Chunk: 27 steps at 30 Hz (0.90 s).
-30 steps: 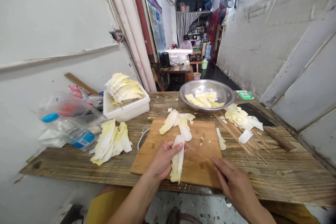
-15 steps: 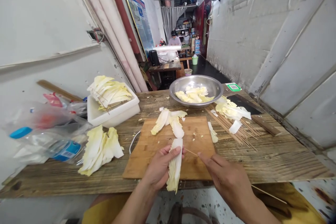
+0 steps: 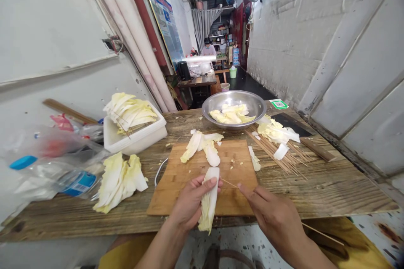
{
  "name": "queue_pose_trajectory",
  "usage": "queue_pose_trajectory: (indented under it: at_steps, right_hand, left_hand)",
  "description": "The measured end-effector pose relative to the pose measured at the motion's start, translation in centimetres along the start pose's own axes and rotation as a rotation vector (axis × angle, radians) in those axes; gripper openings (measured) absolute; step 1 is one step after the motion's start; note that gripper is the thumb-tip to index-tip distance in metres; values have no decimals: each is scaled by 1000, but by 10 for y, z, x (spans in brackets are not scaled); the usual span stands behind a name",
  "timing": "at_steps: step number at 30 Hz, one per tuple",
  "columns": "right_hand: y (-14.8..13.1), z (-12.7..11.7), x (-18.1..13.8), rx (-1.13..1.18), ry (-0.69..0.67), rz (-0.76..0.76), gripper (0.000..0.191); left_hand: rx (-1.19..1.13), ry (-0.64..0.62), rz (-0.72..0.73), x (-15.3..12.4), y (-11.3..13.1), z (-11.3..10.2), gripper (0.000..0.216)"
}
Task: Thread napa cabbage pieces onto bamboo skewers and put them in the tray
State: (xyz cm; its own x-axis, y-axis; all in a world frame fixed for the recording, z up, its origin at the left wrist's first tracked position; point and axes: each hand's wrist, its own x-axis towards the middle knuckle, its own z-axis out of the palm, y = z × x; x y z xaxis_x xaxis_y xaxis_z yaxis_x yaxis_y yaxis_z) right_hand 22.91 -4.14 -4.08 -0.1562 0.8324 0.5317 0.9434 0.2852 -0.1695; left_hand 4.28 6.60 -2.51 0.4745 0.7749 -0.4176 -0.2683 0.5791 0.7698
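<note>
My left hand (image 3: 189, 202) is closed round a long pale cabbage leaf (image 3: 208, 201) over the near edge of the wooden cutting board (image 3: 176, 185). My right hand (image 3: 274, 217) pinches a thin bamboo skewer (image 3: 229, 183), and the skewer's tip meets the leaf's white end by my left thumb. The rear end of the skewer sticks out behind my right wrist. More cut leaves (image 3: 202, 145) lie at the board's far edge.
A steel bowl (image 3: 235, 108) with cabbage stands at the back. Loose skewers (image 3: 277, 151) and leaves (image 3: 277, 132) lie to the right, beside a cleaver (image 3: 304, 134). A white tub (image 3: 135, 132) of skewered leaves, a leaf pile (image 3: 118, 180) and plastic bottles (image 3: 59, 172) are left. A person sits far behind.
The view swung a little to the right. My right hand brought the skewer tip in from the right until it reached the leaf's white end; my left hand kept its hold on the leaf.
</note>
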Motion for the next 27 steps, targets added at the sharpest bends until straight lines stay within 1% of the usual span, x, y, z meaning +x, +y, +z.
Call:
queue_pose_trajectory:
  at_steps: [10,16,21,27]
  right_hand:
    - [0,-1,0,-3,-1,-5,35]
    - [0,-2,-2,-1,31,-8,35]
    - [1,-3,-5,0,10,3,34]
    - [1,-3,-4,2,23,-3,35]
  left_hand:
    - [31,16,-8,1,1,1,30]
    - [26,16,-8,0,1,1,29]
    - [42,21,-2,-1,0,1,30]
    - [61,20,-14,-2,1,4,31]
